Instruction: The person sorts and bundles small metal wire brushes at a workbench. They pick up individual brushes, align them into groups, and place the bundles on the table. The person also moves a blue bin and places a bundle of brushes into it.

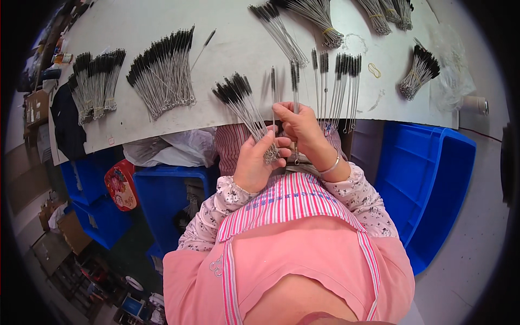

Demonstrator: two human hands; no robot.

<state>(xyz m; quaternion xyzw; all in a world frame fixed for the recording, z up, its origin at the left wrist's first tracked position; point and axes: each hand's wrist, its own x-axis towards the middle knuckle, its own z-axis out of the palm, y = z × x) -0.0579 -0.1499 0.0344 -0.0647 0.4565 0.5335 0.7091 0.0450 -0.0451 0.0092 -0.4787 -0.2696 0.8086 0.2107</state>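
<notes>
Below the front edge of the table, my left hand (253,162) is closed round a fan of thin wire brushes (236,93) with black bristle tips. Their looped wire ends gather at its fingers. Close on the right, my right hand (304,128) is closed, thumb and forefinger pinched at the wire of a single brush (273,81). Another slim brush or close pair (294,76) passes through this hand, its loop hanging below the palm. Just right of it, a row of separate brushes (341,73) lies at the table edge, loops toward me.
The white table (227,49) carries brush piles (162,73) on the left and banded bundles (420,73) right and far. A yellow rubber band (374,70) lies at right, near a clear plastic bag (452,70). Blue crates (428,179) flank me below the table.
</notes>
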